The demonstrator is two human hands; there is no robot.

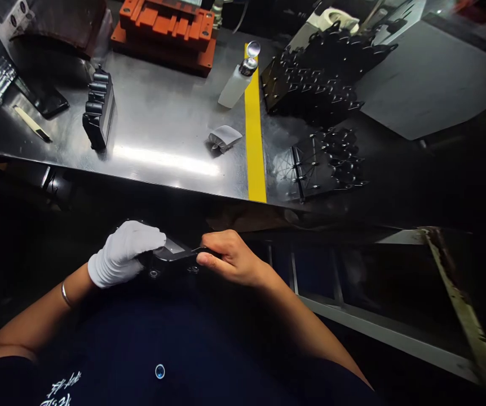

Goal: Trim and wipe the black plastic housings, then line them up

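Note:
My left hand (127,254), in a white glove, is closed around a black moulded part (173,256) with a lighter grey flat face. The part is held in front of my body, below the table edge. My bare right hand (234,258) is closed at the part's right end, thumb and forefinger pinched together. A thin dark piece (200,249) shows between those fingers and the part. Whether it is a tool or a bit of the part itself, I cannot tell. The underside of the part is mostly lost in shadow.
On the metal table (154,124) stand a ribbed black part (99,110), an orange fixture (164,34), a white bottle (238,79) and crumpled white material (225,136). Right of a yellow stripe (255,135) are stacked black parts (314,73). A light-handled tool (31,123) lies left.

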